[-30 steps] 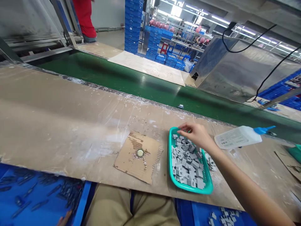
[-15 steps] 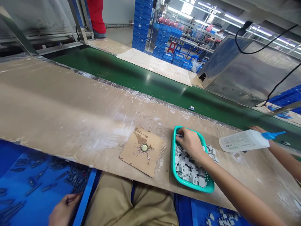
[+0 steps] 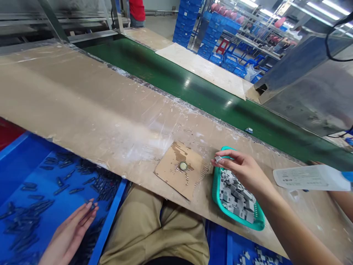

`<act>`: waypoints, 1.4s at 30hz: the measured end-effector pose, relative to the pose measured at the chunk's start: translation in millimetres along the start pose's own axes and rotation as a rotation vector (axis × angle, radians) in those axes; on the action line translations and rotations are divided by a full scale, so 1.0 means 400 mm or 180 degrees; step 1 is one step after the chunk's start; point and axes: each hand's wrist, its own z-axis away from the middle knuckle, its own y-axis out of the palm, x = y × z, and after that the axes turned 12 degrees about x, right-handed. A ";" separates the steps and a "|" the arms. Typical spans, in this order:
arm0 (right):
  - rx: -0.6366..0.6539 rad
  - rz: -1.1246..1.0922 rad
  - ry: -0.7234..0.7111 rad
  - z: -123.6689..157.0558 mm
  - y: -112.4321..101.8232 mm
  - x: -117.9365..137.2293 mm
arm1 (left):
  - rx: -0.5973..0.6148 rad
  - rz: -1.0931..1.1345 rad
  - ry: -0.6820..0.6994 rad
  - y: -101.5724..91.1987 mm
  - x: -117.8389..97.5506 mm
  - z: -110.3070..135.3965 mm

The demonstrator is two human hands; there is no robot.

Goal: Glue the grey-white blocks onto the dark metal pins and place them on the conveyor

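My right hand (image 3: 242, 167) pinches a small light-grey plastic piece (image 3: 218, 159) above the far end of a teal basket (image 3: 216, 191). Many similar grey plastic pieces (image 3: 234, 195) fill that basket. Low at the left, my left hand (image 3: 73, 228) has a small dark part (image 3: 90, 205) between thumb and fingers, over a blue bin (image 3: 41, 198) of dark slender parts (image 3: 104, 186). Between the hands lies a square of cardboard (image 3: 176, 184), stained wet, with a bottle cap (image 3: 183, 166) on it holding something pale.
A translucent bottle (image 3: 306, 177) with a blue top lies right of the basket, near another person's arm (image 3: 342, 202). Beyond the worktop (image 3: 110, 121) runs a green conveyor belt (image 3: 171, 81) carrying one small piece (image 3: 249, 130). More grey pieces fill a blue bin (image 3: 231, 250) below.
My right hand has lifted out of the basket with a grey plastic piece. My left hand has risen from the bin with a dark part. The view has shifted, moving the scene rightward.
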 end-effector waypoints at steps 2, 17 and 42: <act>0.0059 0.0438 -0.0321 -0.017 0.039 -0.001 | 0.0037 0.0188 -0.0132 0.044 -0.023 0.038; 0.0642 0.2697 -0.1595 -0.079 0.159 0.005 | 0.2023 0.0470 -0.0519 0.183 0.027 0.163; 0.0726 -0.0137 -0.0760 0.106 0.220 0.129 | 0.1859 -0.1466 0.5125 0.361 0.086 0.236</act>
